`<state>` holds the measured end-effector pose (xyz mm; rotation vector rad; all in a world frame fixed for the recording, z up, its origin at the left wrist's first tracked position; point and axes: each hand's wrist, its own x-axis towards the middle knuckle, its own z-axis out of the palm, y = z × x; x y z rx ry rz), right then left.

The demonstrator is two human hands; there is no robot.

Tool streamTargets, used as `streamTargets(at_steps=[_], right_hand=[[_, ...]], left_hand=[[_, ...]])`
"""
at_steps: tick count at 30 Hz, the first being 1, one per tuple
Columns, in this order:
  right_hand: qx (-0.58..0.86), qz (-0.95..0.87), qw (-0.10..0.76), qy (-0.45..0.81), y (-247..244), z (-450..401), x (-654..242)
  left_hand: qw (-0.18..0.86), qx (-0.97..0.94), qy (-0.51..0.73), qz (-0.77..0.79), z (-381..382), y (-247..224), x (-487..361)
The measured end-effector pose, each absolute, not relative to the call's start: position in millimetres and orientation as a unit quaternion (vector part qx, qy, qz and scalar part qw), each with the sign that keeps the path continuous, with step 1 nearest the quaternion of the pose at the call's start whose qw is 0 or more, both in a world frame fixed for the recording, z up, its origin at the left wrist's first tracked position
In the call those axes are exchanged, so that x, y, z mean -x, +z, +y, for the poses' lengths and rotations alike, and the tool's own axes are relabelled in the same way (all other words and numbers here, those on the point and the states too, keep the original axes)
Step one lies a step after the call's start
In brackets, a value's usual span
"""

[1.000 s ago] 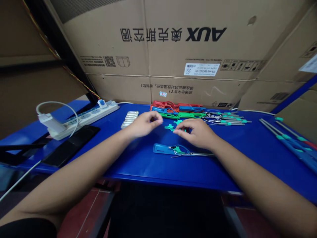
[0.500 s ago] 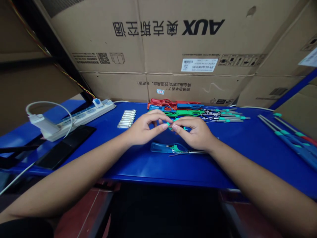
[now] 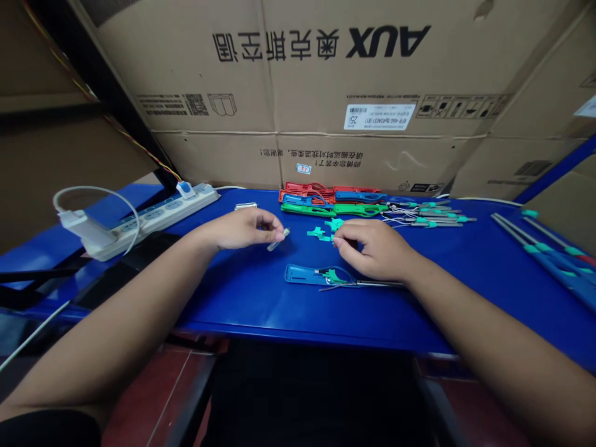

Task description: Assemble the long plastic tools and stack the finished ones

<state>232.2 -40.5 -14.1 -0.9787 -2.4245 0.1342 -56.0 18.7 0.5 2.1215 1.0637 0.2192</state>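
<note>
Left hand (image 3: 239,228), over the left-middle part of the table (image 3: 261,310): thumb and index finger pinch a small tube (image 3: 275,244), clear-looking along its body, pale at its upper end, and tilted. Right hand (image 3: 372,247), opposite: thumb and index fingertips stand close together beside small green pieces (image 3: 318,233); whether they grip one cannot be told. The step in hand appears to be the taking up of small parts; the next move probably calls for a light, steady pinch on the tube and a sure hold on one green piece. Nearer the front edge lies a blue shell (image 3: 298,274), hollow side up, containing a green insert (image 3: 331,275); a metal rod (image 3: 379,284) extends from it toward the right wrist. Along the back edge: red, blue and green shells (image 3: 357,210), with wired rods (image 3: 440,220) to their right.
</note>
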Motion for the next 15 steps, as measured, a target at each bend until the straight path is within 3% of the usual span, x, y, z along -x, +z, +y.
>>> streamTargets(at_steps=[4, 7, 15], right_hand=[[0.354, -0.896, 0.26, 0.06, -15.4, -39.9, -232.1], [0.348, -0.893, 0.272, 0.084, -16.2, -40.9, -231.2], [0.344, -0.903, 0.254, 0.038, -15.0, -44.2, -229.1]], left_hand=[[0.566, -0.729, 0.182, 0.339, 12.3, -8.6, 45.6], [0.591, -0.714, 0.201, 0.316, 9.1, -17.5, 39.0], [0.17, -0.921, 0.263, 0.231, -11.4, -19.9, 20.1]])
